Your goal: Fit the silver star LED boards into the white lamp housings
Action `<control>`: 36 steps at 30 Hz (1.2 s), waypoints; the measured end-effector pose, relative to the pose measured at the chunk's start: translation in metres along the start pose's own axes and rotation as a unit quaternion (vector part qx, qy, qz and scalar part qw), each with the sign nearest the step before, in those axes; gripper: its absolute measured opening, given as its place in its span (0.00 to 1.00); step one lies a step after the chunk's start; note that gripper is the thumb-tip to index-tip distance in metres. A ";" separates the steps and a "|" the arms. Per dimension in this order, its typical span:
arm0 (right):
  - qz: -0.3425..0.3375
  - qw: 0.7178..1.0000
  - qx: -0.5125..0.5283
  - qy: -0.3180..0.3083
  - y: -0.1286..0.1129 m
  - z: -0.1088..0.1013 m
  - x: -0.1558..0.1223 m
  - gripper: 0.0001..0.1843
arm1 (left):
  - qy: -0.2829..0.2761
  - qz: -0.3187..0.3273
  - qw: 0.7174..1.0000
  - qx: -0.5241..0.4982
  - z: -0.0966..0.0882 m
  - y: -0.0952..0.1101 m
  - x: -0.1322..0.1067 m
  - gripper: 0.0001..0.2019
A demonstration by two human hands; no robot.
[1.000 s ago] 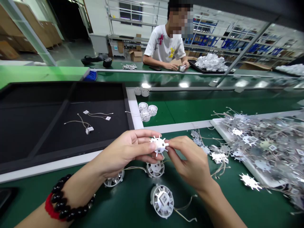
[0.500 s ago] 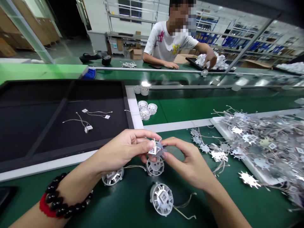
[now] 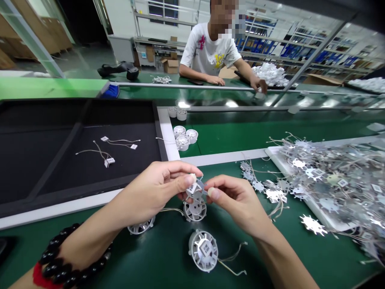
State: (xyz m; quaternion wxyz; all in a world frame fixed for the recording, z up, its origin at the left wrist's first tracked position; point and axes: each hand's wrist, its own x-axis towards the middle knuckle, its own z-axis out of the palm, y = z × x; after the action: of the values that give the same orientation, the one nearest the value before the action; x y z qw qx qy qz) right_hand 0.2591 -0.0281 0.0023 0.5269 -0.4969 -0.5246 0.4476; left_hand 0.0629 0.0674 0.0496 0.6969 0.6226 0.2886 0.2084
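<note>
Between my hands is a small star-shaped metal plate [image 3: 197,188] bearing a white square with a printed code. My left hand [image 3: 161,188] pinches it between thumb and fingers. My right hand [image 3: 237,200] has thumb and forefinger closed on the plate's right edge. Just below, standing on the green bench, is a round white spoked housing [image 3: 195,211], partly hidden by the fingers. Nearer to me lies another round housing [image 3: 203,251] with a coded square in its middle and thin wires trailing right. A third housing [image 3: 141,226] is half covered by my left wrist.
A heap of metal star plates with wires [image 3: 339,176] fills a white tray at the right. One loose star plate [image 3: 313,224] lies beside it. Wired white squares lie in a black tray [image 3: 132,120] at the left. Several white housings [image 3: 182,142] stand beyond; a co-worker [image 3: 210,52] sits opposite.
My right thumb has come up over the plate's right edge, and the plate has tilted slightly. The co-worker's hand has moved down from the white pile towards the bench edge.
</note>
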 end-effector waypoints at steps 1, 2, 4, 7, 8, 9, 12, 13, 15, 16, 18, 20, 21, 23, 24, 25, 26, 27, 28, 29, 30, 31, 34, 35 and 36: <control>-0.005 1.000 0.000 -0.004 0.001 0.000 0.000 0.13 | 0.006 0.005 1.000 -0.001 0.001 0.001 0.000 0.04; -0.011 1.000 -0.004 -0.007 0.001 0.000 -0.001 0.11 | 0.013 0.009 1.000 -0.004 0.001 0.001 -0.001 0.04; -0.026 0.999 -0.024 -0.004 0.001 0.001 -0.003 0.09 | 0.019 0.010 1.000 -0.017 0.001 0.001 -0.001 0.04; -0.063 0.996 -0.059 0.024 0.000 0.006 -0.004 0.05 | -0.009 -0.020 0.998 -0.061 0.000 -0.002 0.001 0.06; -0.073 0.995 -0.065 0.032 0.000 0.007 -0.004 0.04 | -0.025 -0.035 0.996 -0.081 0.000 -0.004 0.001 0.07; -0.076 0.994 -0.069 0.036 -0.001 0.009 -0.003 0.04 | -0.038 -0.051 0.993 -0.104 0.000 -0.006 0.001 0.08; -0.051 0.996 -0.060 0.035 -0.002 0.011 -0.001 0.06 | -0.045 -0.093 0.978 -0.181 0.002 -0.010 0.002 0.13; -0.036 0.997 -0.053 0.033 -0.002 0.011 -0.001 0.07 | -0.043 -0.103 0.973 -0.203 0.002 -0.010 0.002 0.15; -0.006 0.999 -0.028 0.026 -0.002 0.010 -0.001 0.09 | -0.048 -0.115 0.964 -0.237 0.003 -0.011 0.001 0.17; 0.008 1.000 -0.011 0.019 -0.002 0.010 -0.001 0.11 | -0.058 -0.117 0.960 -0.249 0.003 -0.011 0.001 0.19; 0.030 0.999 0.021 -0.004 -0.004 0.010 -0.002 0.15 | -0.085 -0.116 0.953 -0.266 0.003 -0.012 0.001 0.19; 0.044 0.998 0.043 -0.032 -0.006 0.011 -0.003 0.20 | -0.104 -0.122 0.948 -0.276 0.002 -0.013 0.001 0.17; 0.049 0.997 0.048 -0.044 -0.007 0.011 -0.003 0.21 | -0.109 -0.126 0.946 -0.278 0.002 -0.014 0.001 0.16; 0.058 0.996 0.045 -0.054 -0.009 0.011 -0.004 0.23 | -0.111 -0.135 0.945 -0.278 0.003 -0.016 0.001 0.16; 0.060 0.996 0.041 -0.054 -0.010 0.011 -0.005 0.23 | -0.111 -0.135 0.945 -0.277 0.003 -0.016 0.001 0.16; 0.060 0.996 0.036 -0.054 -0.011 0.010 -0.005 0.23 | -0.109 -0.133 0.946 -0.274 0.003 -0.017 0.001 0.17; 0.056 0.996 0.033 -0.054 -0.012 0.010 -0.005 0.23 | -0.107 -0.129 0.948 -0.271 0.003 -0.017 0.001 0.17; 0.051 0.997 0.032 -0.055 -0.012 0.009 -0.004 0.23 | -0.103 -0.125 0.950 -0.266 0.004 -0.016 0.001 0.17; 0.045 0.997 0.034 -0.056 -0.011 0.009 -0.004 0.22 | -0.099 -0.118 0.953 -0.261 0.004 -0.016 0.001 0.17; 0.039 0.997 0.039 -0.058 -0.011 0.009 -0.003 0.22 | -0.093 -0.112 0.955 -0.257 0.004 -0.015 0.001 0.17; 0.032 0.997 0.049 -0.060 -0.009 0.010 -0.003 0.20 | -0.088 -0.105 0.958 -0.250 0.004 -0.015 0.002 0.17; 0.024 0.996 0.060 -0.062 -0.008 0.011 -0.002 0.19 | -0.082 -0.097 0.962 -0.242 0.004 -0.014 0.002 0.16; 0.003 0.995 0.081 -0.061 -0.004 0.015 -0.001 0.17 | -0.066 -0.071 0.974 -0.206 0.004 -0.013 0.002 0.15; 0.000 0.995 0.081 -0.059 -0.003 0.016 -0.001 0.17 | -0.063 -0.064 0.977 -0.194 0.003 -0.013 0.002 0.14; 0.000 0.995 0.077 -0.057 -0.002 0.017 -0.001 0.18 | -0.060 -0.057 0.980 -0.183 0.003 -0.013 0.003 0.14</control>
State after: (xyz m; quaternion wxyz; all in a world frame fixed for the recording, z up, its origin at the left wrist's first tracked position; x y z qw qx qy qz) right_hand 0.2420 -0.0289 0.0039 0.5328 -0.4291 -0.5174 0.5141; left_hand 0.0658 0.0652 0.0361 0.8259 0.4783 0.2386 0.1797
